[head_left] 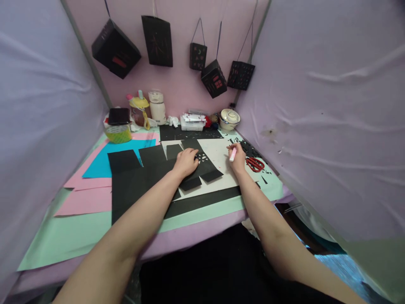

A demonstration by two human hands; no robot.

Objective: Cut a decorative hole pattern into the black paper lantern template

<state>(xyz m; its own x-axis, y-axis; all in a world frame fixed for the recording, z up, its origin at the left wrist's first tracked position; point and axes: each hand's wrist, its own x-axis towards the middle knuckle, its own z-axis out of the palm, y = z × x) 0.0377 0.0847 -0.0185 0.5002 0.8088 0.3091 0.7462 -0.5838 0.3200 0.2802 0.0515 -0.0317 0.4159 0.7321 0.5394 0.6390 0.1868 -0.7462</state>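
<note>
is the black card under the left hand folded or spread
Spread: the black card lies broadly across the table, its flaps extending outward.

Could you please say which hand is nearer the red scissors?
Right. The right hand, holding a pink tool, is just left of the red scissors; the left hand rests farther left, on black paper.

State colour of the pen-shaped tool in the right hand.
Light pink: the pen-shaped tool shows best in the head view, the only one.
</note>
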